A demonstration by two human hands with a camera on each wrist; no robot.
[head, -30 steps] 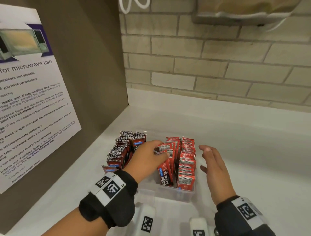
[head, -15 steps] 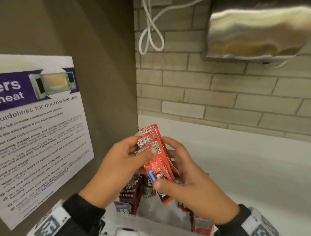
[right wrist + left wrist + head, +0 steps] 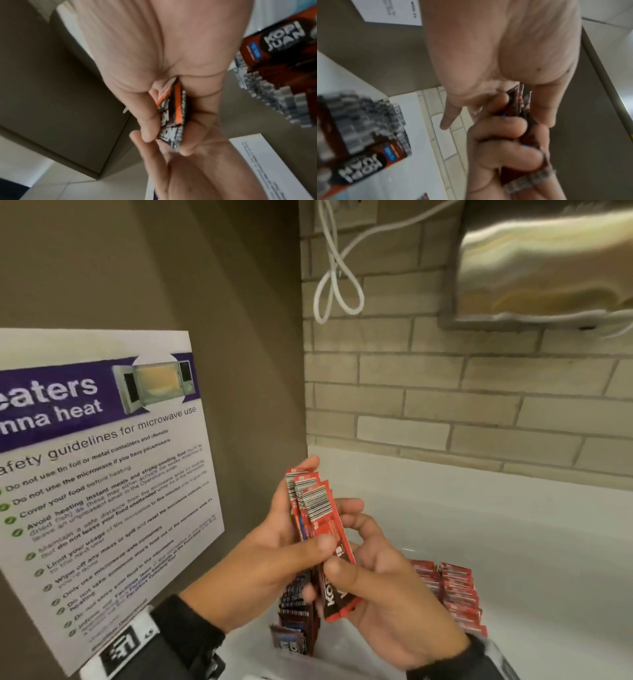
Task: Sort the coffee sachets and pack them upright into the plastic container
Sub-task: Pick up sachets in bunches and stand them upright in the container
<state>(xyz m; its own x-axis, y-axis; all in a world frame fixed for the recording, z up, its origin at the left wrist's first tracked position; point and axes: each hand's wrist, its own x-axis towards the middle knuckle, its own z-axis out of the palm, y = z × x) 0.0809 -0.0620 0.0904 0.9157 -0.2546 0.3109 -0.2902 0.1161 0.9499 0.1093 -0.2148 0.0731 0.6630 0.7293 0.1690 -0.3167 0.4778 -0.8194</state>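
Observation:
Both hands hold a small stack of red coffee sachets (image 3: 317,515) upright in the air above the clear plastic container (image 3: 301,660), barcode ends up. My left hand (image 3: 274,549) grips the stack's left side with its thumb across the front. My right hand (image 3: 373,577) pinches the lower end with its thumb on the front. In the container a row of dark brown sachets (image 3: 294,604) stands on the left and a row of red sachets (image 3: 455,590) on the right. The left wrist view shows the held stack (image 3: 520,102); the right wrist view shows its printed end (image 3: 173,115).
A microwave safety poster (image 3: 102,474) hangs on the brown side panel at left. A brick-tiled wall (image 3: 445,405) rises behind the white counter (image 3: 513,542). A steel dispenser (image 3: 548,261) and a looped white cable (image 3: 335,275) hang above.
A second ago my left hand reached into the container and my right hand was open beside it. Both hands have since lifted a stack of red sachets and turned it more upright.

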